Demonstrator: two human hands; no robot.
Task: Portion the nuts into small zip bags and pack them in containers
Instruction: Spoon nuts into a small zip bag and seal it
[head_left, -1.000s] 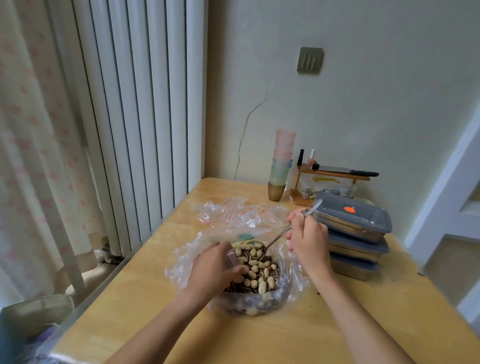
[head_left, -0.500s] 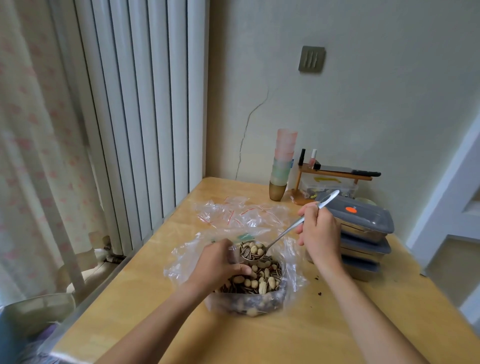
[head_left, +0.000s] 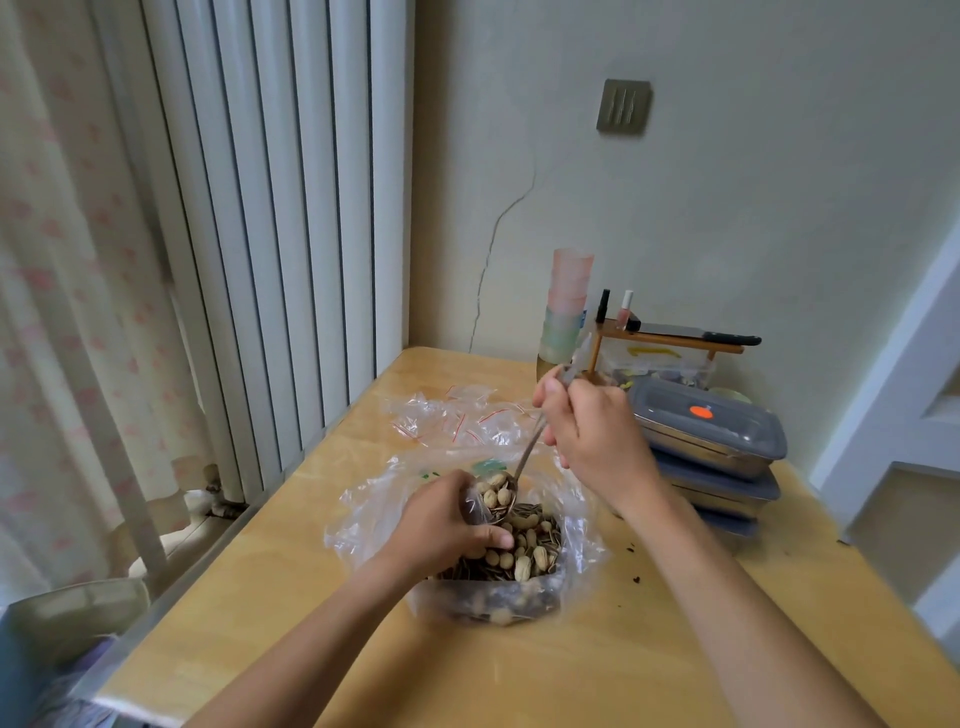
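A spoon (head_left: 524, 457) is gripped by its handle in the right hand (head_left: 597, 441) and tilted steeply, so that its load of nuts can be tipped off the bowl. A small zip bag (head_left: 475, 512) appears to be pinched in the left hand (head_left: 447, 530) just under the spoon, directly over the large bag of nuts (head_left: 519, 551), probably so that spills fall back in. Spare zip bags (head_left: 452, 421) lie behind on the bench (head_left: 597, 670), and stacked containers (head_left: 711, 441) are kept near the right.
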